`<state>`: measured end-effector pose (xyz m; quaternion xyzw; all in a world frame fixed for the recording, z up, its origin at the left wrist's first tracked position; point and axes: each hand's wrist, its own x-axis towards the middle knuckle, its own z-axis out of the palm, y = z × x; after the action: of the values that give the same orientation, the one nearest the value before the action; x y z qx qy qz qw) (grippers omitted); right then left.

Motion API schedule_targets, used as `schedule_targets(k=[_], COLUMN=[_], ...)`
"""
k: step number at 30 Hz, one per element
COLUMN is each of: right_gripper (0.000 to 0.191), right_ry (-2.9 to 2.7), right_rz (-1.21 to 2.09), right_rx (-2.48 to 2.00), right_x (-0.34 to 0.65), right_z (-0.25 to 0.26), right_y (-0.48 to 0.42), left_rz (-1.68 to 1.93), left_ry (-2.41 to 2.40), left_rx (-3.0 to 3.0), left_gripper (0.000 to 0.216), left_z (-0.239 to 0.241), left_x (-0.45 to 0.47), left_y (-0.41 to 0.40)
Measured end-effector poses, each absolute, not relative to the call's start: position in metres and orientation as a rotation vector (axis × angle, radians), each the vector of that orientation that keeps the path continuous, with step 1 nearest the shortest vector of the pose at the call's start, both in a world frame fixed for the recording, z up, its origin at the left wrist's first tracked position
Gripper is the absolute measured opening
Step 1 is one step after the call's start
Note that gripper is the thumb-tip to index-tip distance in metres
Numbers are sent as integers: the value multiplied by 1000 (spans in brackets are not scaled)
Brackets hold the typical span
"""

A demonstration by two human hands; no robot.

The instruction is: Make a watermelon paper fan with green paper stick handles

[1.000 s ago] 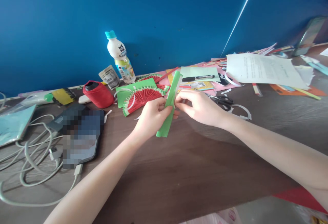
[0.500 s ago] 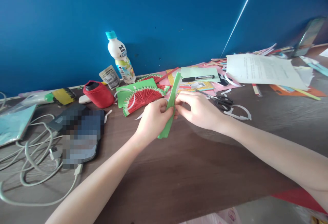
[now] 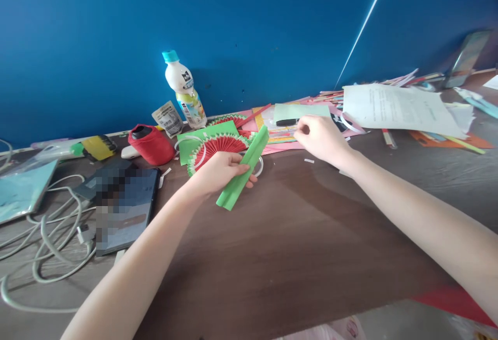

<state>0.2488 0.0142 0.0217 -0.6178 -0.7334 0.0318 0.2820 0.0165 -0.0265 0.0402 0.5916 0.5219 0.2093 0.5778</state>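
Observation:
My left hand (image 3: 223, 171) pinches a long, narrow folded strip of green paper (image 3: 243, 171), tilted with its upper end to the right. A white curled strip (image 3: 260, 166) shows just beyond the fingertips. My right hand (image 3: 322, 136) is raised apart from the paper, its fingers curled together; whatever is in them, if anything, is hidden. Beside it lies a black marker (image 3: 287, 122), partly covered by the hand. Behind my left hand a pleated red paper fan with a green and white edge (image 3: 222, 145) rests on a green sheet (image 3: 189, 149).
A drink bottle (image 3: 189, 93) stands by the blue wall. Left are a red cloth-wrapped object (image 3: 153, 145), a phone (image 3: 134, 210) and white cables (image 3: 41, 236). Printed paper (image 3: 397, 109) and coloured strips lie at right. A small white scrap (image 3: 309, 161) is on the table.
My right hand has let go of the green paper and moved right and up. My left hand has moved slightly left, tilting the paper further. The scissors are now out of sight.

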Motion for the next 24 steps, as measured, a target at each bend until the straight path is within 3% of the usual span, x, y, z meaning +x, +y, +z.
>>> schedule_targets(k=[9,14,17,20,24], right_gripper=[26,15,22,25,23], right_ry=[-2023,-2036,-2141,-2353,-2519], right_rz=[1,-82,260,835,1072], right_rx=[-1995,-1800,-1516,-1213,-1068], right_x=[270,266,254,240,228], right_z=[19,14,20,27,26], right_y=[26,26,18,5,-9], left_rz=[77,-99,-104,-112,-103], left_ry=[1144,1198,1220,1160,1150], left_rx=[1494,1869,2138,2200,2160], left_gripper=[23,24,25,26,21], left_z=[38,39,34,29,28], left_x=[2,4,4,3,8], left_y=[-20,-22,-20,-19,-21])
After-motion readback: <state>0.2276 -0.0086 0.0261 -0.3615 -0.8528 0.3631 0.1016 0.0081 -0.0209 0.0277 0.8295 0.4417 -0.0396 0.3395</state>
